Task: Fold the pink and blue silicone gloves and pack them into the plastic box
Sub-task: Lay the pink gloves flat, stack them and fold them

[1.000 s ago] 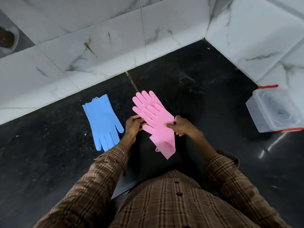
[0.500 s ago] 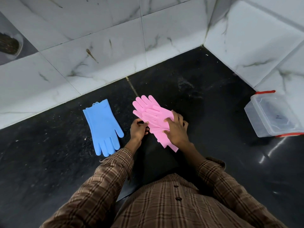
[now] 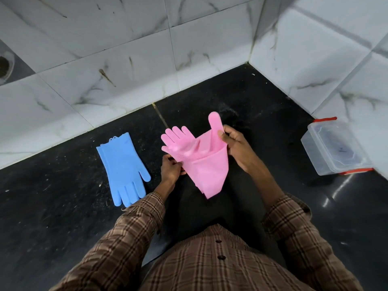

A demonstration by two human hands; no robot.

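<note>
The pink gloves (image 3: 201,162) are held up over the black counter between both hands, fingers pointing away, cuffs hanging toward me. My left hand (image 3: 171,169) pinches their left edge. My right hand (image 3: 236,147) grips the right side, with one pink thumb sticking up above it. The blue gloves (image 3: 123,169) lie flat on the counter to the left, fingers toward me, untouched. The clear plastic box (image 3: 333,148) with red clips stands at the right against the wall; its inside looks empty.
White marble-tiled walls (image 3: 126,70) close the counter at the back and right, meeting in a corner. The black counter (image 3: 63,196) stretches left and toward me. A round drain-like opening (image 3: 5,65) shows at the far left edge.
The pink gloves were pressed flat under my right hand; now both hands have lifted them off the counter, and my right hand has shifted to their right edge. The camera has come closer.
</note>
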